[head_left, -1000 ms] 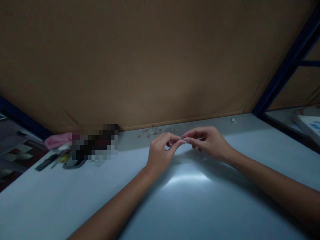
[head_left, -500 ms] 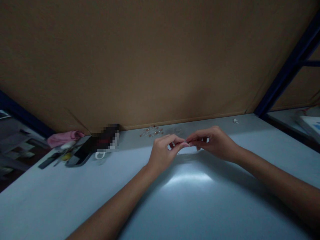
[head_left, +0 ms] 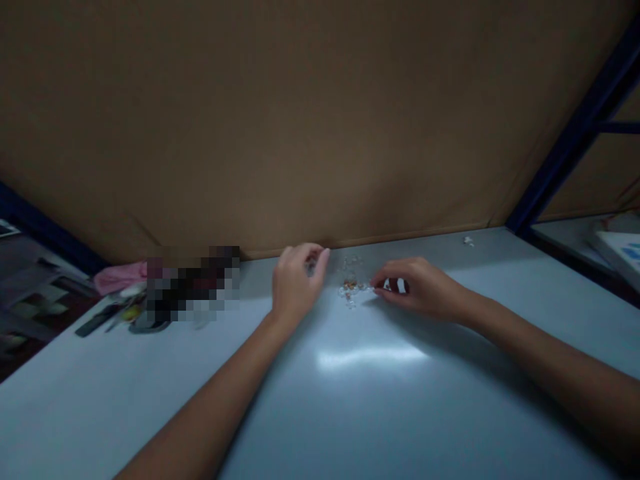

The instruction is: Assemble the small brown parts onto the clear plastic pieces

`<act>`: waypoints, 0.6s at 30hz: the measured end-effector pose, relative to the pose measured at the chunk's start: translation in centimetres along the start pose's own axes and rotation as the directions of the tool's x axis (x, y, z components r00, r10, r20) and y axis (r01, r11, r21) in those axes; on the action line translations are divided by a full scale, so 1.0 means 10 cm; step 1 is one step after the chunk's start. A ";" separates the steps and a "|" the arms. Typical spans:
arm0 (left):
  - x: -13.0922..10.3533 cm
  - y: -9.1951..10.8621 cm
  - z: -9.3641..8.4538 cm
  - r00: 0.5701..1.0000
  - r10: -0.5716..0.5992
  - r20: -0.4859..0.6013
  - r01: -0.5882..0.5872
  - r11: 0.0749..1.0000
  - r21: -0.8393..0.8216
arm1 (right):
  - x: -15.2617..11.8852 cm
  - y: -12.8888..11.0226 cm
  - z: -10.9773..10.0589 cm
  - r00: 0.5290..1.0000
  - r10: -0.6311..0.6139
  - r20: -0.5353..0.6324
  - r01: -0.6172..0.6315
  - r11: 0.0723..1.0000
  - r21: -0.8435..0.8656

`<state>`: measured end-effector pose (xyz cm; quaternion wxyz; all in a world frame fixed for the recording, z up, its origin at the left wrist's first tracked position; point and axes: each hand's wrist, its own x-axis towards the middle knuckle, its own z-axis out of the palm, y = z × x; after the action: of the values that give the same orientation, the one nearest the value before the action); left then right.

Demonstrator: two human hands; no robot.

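Note:
My right hand (head_left: 419, 288) pinches a small clear piece (head_left: 371, 289) between thumb and fingertips, just above the grey table (head_left: 350, 413). Left of these fingertips lies a loose cluster of small clear pieces with orange-brown parts (head_left: 350, 287). My left hand (head_left: 297, 280) is near the back of the table, thumb and fingers curled towards each other. It covers the spot where brown-and-clear pieces lay; through the gap in the fingers a few of them seem to show. What its fingertips hold, if anything, I cannot make out.
A brown board (head_left: 320, 133) stands along the table's back edge. Small white bits (head_left: 468, 241) lie at the back right. On the left are a pink cloth (head_left: 120, 277), a blurred dark object (head_left: 195, 283) and a yellow item (head_left: 131, 313). Blue posts (head_left: 565, 147) frame both sides.
My hands, together at their fingertips before, are now apart. The left moved left and back over the brown-and-clear pieces; the right stayed about in place. A cluster of pieces now shows between them.

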<state>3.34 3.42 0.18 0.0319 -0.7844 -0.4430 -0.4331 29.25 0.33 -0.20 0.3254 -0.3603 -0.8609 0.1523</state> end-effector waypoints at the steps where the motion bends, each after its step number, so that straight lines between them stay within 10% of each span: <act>1: 0.04 -0.11 -0.02 0.999 -0.034 -0.030 0.036 0.996 0.080 | 0.00 0.04 0.00 1.000 -0.016 0.026 0.017 1.000 -0.024; 8: 0.11 -0.73 -0.10 0.989 -0.151 0.007 0.140 0.934 0.329 | -0.02 0.18 0.02 0.996 -0.028 0.080 0.037 0.993 -0.111; 18: 0.05 -0.69 -0.01 0.974 -0.101 0.203 0.034 0.950 0.309 | -0.02 0.23 0.05 0.995 0.015 0.101 -0.001 0.991 -0.131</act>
<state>-1.63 7.90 -1.67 0.0889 -0.7968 -0.5318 -0.2728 30.21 1.76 -1.74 0.2564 -0.3761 -0.8829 0.1150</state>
